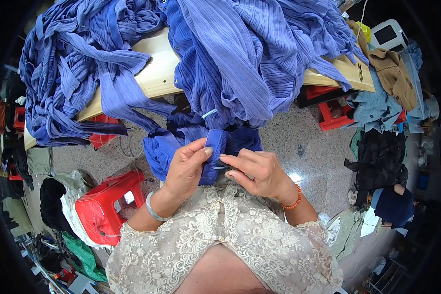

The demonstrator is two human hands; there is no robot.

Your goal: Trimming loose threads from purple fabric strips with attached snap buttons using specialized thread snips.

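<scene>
Close in front of my body, my left hand (187, 164) pinches the edge of a blue ribbed knit garment (214, 144) between thumb and fingers. Opposite it, my right hand (257, 169) is closed around a small dark tool with a thin metal tip (219, 168). That tip lies against the knit band; most of the tool is hidden by my fingers, and its exact kind cannot be made out. The garment's bunched part (161, 152) hangs below the table edge, to the left of my hands.
Heaps of blue knitwear (250, 54) cover much of the wooden table (154, 66) and drape over its edge. A red plastic stool (100, 210) stands at lower left. Dark clothes (379, 161) lie at right, near a brown knit piece (394, 73) and a white device (389, 35).
</scene>
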